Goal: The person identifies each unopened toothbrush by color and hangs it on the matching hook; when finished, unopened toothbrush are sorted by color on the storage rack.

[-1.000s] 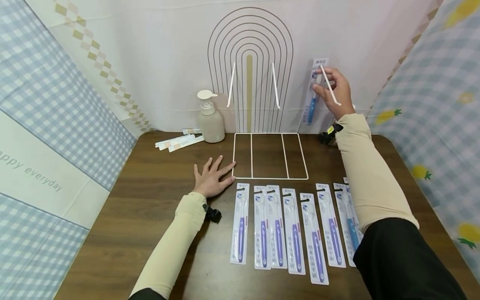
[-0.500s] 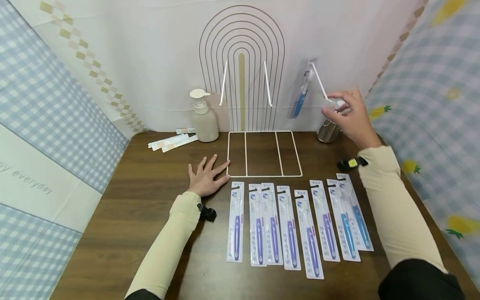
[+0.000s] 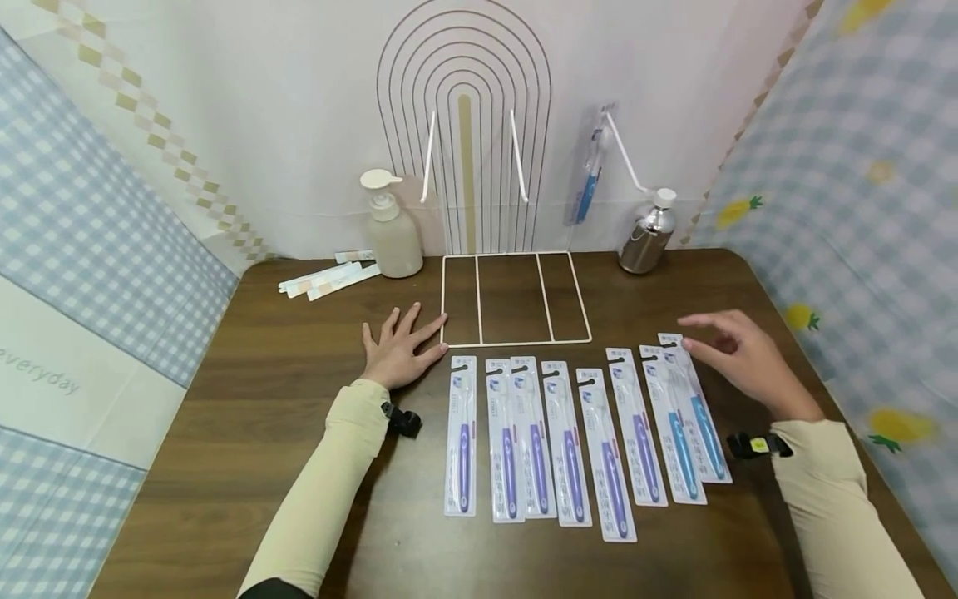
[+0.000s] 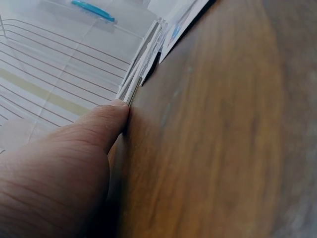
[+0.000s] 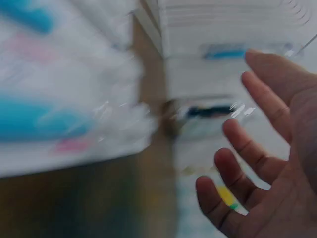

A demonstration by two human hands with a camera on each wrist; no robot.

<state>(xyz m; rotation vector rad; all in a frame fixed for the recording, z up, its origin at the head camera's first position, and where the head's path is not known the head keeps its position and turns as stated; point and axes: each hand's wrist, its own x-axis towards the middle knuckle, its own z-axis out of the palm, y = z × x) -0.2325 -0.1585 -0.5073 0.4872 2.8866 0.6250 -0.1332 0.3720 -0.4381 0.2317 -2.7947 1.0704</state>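
Note:
My left hand (image 3: 395, 353) rests spread on the table, its thumb and forefinger touching the left side of a white wire rack (image 3: 516, 343). In the left wrist view, the thumb (image 4: 101, 121) presses at the rack's wire. My right hand (image 3: 741, 362) holds nothing; its parted fingers hover over the upper end of the rightmost packaged blue toothbrush (image 3: 703, 416). Another packaged blue toothbrush (image 3: 675, 433) partly overlaps that one. Several packaged purple toothbrushes (image 3: 464, 449) lie in a row to the left. On the rack's right hook (image 3: 624, 154) hangs a packaged blue toothbrush (image 3: 588, 187).
A pump bottle (image 3: 395, 241) stands left of the rack, beside several flat paper sachets (image 3: 329, 279). Right of the rack is a silver bottle (image 3: 647, 241) with a white cap. Two more white hooks (image 3: 429, 158) jut from the rack's back. Cloth curtains (image 3: 292, 108) enclose the table.
My right hand has let go of the blue toothbrush, left hanging on the right hook, and come down and back to the toothbrushes on the table. My left hand stays at the rack.

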